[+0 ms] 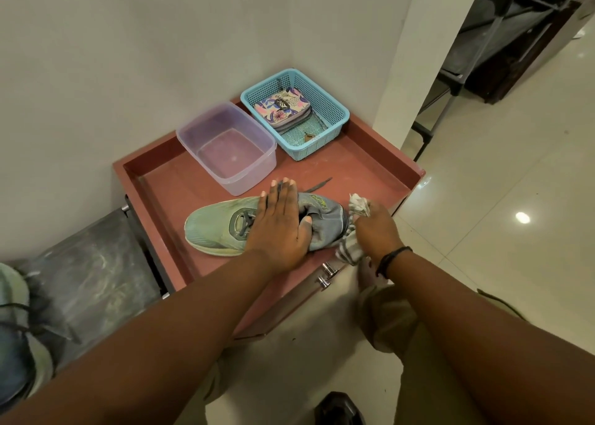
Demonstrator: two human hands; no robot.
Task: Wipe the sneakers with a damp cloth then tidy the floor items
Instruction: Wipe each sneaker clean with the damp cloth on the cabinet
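Sneaker [222,228] lies on its side on red tabletop [167,186], toe left. Left hand [280,225] flat, fingers straight, pinning it. Right hand [375,228] clenches cloth [352,247] at heel. Advice: keep pinning pressure steady, wipe heel toward toe, refold cloth when soiled.

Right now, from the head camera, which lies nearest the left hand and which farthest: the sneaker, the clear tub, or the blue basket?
1. Sneaker: directly under the left hand, which presses on it.
2. Clear tub: just beyond the fingertips.
3. Blue basket: farthest, back right by the wall corner.
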